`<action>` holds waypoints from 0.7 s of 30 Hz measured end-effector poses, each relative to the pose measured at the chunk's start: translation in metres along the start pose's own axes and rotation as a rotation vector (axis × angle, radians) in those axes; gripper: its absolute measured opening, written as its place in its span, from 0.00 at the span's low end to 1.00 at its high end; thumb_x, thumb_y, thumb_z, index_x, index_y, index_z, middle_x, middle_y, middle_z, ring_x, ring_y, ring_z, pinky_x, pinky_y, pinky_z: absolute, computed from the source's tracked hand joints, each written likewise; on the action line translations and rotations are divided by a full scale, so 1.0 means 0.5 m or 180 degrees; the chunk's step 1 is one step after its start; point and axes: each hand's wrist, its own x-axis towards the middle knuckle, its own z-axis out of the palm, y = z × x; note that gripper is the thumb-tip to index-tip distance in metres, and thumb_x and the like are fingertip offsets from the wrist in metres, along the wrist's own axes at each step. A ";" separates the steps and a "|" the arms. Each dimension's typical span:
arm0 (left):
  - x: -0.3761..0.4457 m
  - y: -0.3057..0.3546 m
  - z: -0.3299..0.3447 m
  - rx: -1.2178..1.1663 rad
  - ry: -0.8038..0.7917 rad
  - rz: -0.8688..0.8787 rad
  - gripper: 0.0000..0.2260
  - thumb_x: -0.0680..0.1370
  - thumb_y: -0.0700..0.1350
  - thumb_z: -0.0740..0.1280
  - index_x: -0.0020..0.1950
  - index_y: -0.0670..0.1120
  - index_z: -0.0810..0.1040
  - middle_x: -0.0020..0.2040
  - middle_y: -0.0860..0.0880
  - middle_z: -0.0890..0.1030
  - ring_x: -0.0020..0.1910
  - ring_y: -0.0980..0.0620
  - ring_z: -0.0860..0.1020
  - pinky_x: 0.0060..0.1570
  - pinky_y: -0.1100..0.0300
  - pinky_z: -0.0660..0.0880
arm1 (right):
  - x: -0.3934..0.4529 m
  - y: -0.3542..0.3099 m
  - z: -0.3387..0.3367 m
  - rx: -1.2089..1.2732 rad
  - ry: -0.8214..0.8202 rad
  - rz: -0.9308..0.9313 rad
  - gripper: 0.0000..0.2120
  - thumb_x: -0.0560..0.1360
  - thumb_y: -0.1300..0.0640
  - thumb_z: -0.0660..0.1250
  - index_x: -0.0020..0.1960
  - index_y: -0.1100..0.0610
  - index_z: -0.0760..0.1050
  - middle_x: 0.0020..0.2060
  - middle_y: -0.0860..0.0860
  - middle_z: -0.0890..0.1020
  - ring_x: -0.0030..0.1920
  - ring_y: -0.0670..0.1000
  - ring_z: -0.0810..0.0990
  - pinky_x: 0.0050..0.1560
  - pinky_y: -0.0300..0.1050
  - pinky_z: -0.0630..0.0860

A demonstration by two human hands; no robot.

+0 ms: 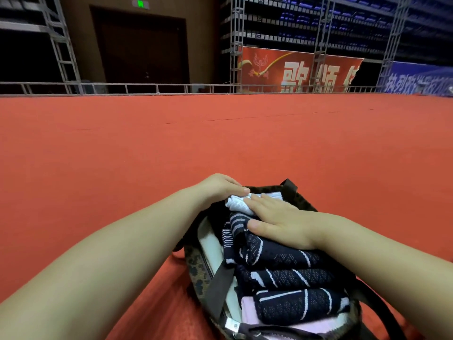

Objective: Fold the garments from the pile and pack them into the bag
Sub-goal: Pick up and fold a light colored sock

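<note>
An open dark patterned bag (196, 268) lies on the red carpet in front of me. Inside are folded navy garments with white stripes (284, 273) and a pink garment (247, 312) near the bag's near end. A folded white garment (239, 204) sits at the bag's far end. My left hand (220, 186) grips the white garment with curled fingers at its far left edge. My right hand (277, 222) lies flat with straight fingers, pressing on the white garment and the top navy one.
Red carpet (220, 143) stretches all round the bag up to a low metal rail (147, 88) at the back. Behind it stand scaffold towers, a dark door and red and blue banners. A bag strap (220, 278) crosses the opening.
</note>
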 end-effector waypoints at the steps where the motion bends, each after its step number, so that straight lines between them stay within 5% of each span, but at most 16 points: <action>1: 0.005 0.002 0.004 0.0077 0.0054 0.0016 0.05 0.74 0.48 0.71 0.43 0.47 0.81 0.41 0.50 0.80 0.39 0.55 0.74 0.33 0.69 0.69 | 0.004 0.004 0.005 -0.0003 0.0044 0.0009 0.48 0.64 0.23 0.37 0.78 0.47 0.38 0.78 0.48 0.41 0.77 0.48 0.38 0.76 0.53 0.43; 4: 0.016 0.008 0.007 0.0347 0.0339 0.0169 0.10 0.75 0.50 0.70 0.35 0.49 0.78 0.32 0.52 0.77 0.31 0.56 0.72 0.27 0.69 0.68 | 0.009 0.005 0.013 -0.0005 0.0122 0.0029 0.50 0.62 0.23 0.37 0.77 0.48 0.38 0.78 0.48 0.42 0.77 0.48 0.38 0.76 0.54 0.44; 8: 0.017 0.049 -0.022 0.0592 0.0864 0.0632 0.10 0.76 0.51 0.68 0.41 0.46 0.80 0.36 0.49 0.79 0.36 0.53 0.74 0.37 0.61 0.69 | 0.026 0.006 0.011 0.0017 0.0111 0.0108 0.41 0.73 0.29 0.46 0.78 0.50 0.41 0.78 0.50 0.44 0.77 0.50 0.41 0.76 0.54 0.45; 12: 0.016 0.131 -0.052 0.1072 0.0957 0.0954 0.13 0.77 0.52 0.66 0.45 0.42 0.82 0.38 0.49 0.79 0.38 0.51 0.75 0.40 0.59 0.70 | 0.042 0.013 0.005 0.0026 0.0062 0.0170 0.48 0.65 0.22 0.43 0.77 0.49 0.45 0.76 0.49 0.52 0.76 0.53 0.50 0.74 0.55 0.51; 16: 0.005 0.165 -0.069 0.0968 0.0908 0.0936 0.13 0.77 0.52 0.66 0.46 0.43 0.82 0.39 0.49 0.80 0.39 0.50 0.76 0.39 0.59 0.72 | 0.052 0.016 -0.012 0.0242 0.0053 0.0235 0.45 0.67 0.23 0.44 0.76 0.49 0.50 0.74 0.52 0.59 0.74 0.56 0.57 0.72 0.56 0.55; 18: -0.013 0.143 -0.071 0.1000 0.0690 0.0719 0.13 0.77 0.55 0.66 0.49 0.46 0.81 0.44 0.49 0.81 0.45 0.50 0.77 0.42 0.59 0.72 | 0.037 0.014 -0.023 0.0396 0.0097 0.0240 0.42 0.70 0.25 0.42 0.76 0.49 0.52 0.74 0.52 0.60 0.75 0.55 0.56 0.73 0.54 0.53; 21: -0.081 0.084 -0.065 0.0970 0.0863 0.0559 0.26 0.72 0.59 0.69 0.66 0.48 0.72 0.64 0.48 0.75 0.64 0.49 0.72 0.63 0.55 0.69 | -0.012 -0.004 -0.044 0.0703 0.0288 0.0196 0.27 0.79 0.36 0.43 0.76 0.41 0.48 0.77 0.48 0.52 0.77 0.48 0.47 0.75 0.46 0.43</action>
